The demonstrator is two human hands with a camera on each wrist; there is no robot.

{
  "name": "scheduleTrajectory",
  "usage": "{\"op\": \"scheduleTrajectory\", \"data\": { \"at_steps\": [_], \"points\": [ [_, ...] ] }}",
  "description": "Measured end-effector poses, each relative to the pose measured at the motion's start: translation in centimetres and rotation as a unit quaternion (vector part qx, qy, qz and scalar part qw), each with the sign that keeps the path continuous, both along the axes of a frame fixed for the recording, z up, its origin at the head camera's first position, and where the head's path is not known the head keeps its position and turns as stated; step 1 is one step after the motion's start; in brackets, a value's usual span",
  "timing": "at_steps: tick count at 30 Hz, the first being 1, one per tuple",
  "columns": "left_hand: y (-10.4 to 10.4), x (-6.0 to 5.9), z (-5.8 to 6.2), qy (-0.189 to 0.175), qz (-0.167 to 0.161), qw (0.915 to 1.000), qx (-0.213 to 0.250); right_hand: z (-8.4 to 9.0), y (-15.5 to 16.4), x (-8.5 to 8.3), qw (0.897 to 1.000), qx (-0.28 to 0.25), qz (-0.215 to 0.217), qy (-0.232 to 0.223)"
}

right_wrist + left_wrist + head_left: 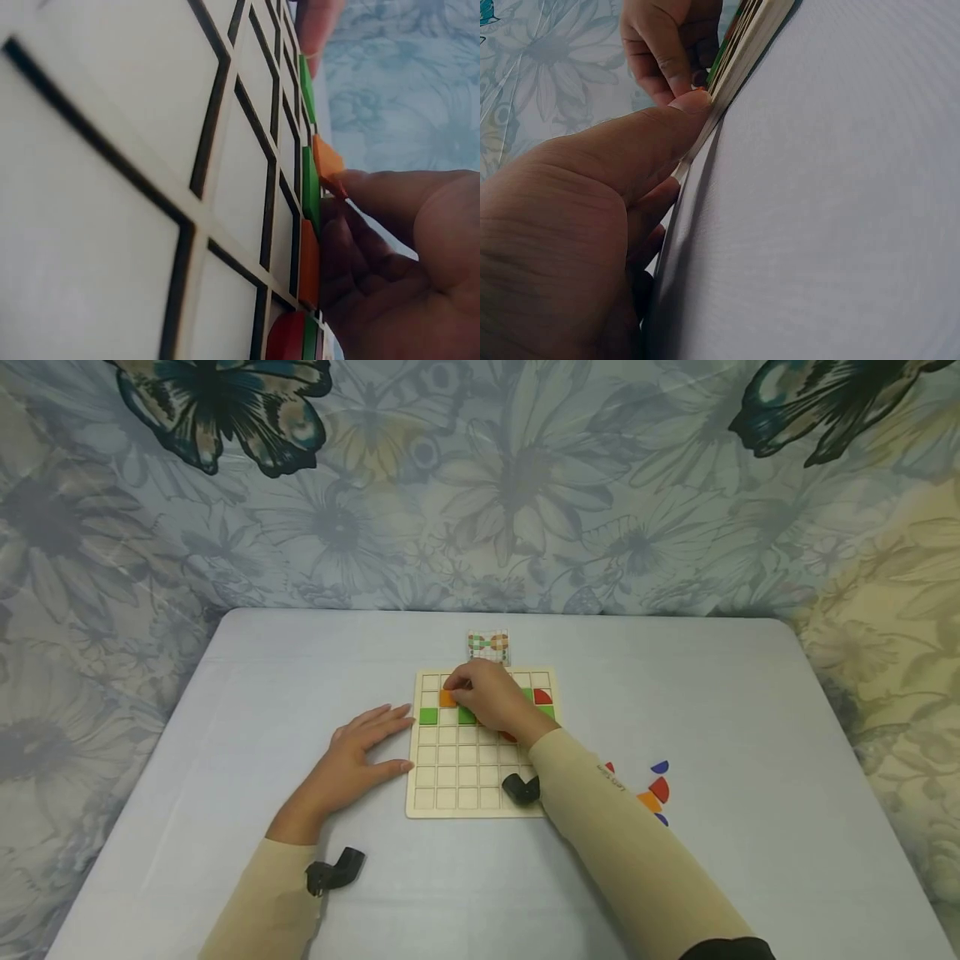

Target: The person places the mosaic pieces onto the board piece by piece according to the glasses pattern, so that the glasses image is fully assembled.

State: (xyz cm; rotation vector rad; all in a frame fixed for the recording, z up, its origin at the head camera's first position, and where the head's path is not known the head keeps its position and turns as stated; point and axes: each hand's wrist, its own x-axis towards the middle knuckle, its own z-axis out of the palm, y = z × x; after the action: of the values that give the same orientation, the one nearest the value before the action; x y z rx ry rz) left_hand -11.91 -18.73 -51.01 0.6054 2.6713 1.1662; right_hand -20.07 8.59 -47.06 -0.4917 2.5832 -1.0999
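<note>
Fingers [455,687] of the right hand [491,695] are closed in a pinch on an orange piece [447,699], which is gripped between thumb and fingertips. The left hand [351,770] is laid at the left side of the board [412,777], its fingers stretched out and spread apart, with the board's edge touched by the thumb.

No word can be made out: small dark lettering [611,777] is carried along the right sleeve [630,827], but it is too small to be read. On the card [488,645] just beyond the board, a pattern of green and orange shapes is printed over a grid.

The orange piece is flat, bright and straight-edged, with a redder tone seen along its lower edge in the right wrist view. It is held tilted at the second column from the left, second row from the top; whether it is seated there cannot be told. The board is pale and wood-coloured, divided by raised ridges into square cells. A green square [428,717] and another green square [467,717] are set one row nearer, and a red quarter-round [543,697] is placed towards the right. Beside the board, blue, red and orange loose pieces [659,790] are scattered on the table [750,710], partly covered by the right sleeve.
</note>
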Motion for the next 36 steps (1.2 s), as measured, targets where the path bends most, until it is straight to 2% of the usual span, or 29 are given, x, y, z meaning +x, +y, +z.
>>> {"op": "scheduleTrajectory", "data": {
  "at_steps": [11,16,21,26,36],
  "points": [
    [0.0,0.0,0.0,-0.002,-0.001,1.0,0.001,0.3,0.3,0.2,1.0,-0.016,-0.002,-0.004],
    [0.0,0.0,0.0,-0.005,0.0,1.0,-0.003,0.3,0.8,0.3,0.999,-0.044,-0.014,-0.018],
    [0.1,0.2,0.3,-0.002,0.001,1.0,0.0,1.3,1.5,1.0,0.995,-0.087,-0.015,-0.044],
    [0.2,0.2,0.3,-0.002,0.003,1.0,-0.001,2.5,2.7,1.8,0.983,-0.164,-0.011,-0.077],
    [0.1,0.3,0.2,-0.001,0.008,1.0,-0.002,4.5,5.6,3.4,0.957,-0.272,-0.013,-0.097]
  ]
}}
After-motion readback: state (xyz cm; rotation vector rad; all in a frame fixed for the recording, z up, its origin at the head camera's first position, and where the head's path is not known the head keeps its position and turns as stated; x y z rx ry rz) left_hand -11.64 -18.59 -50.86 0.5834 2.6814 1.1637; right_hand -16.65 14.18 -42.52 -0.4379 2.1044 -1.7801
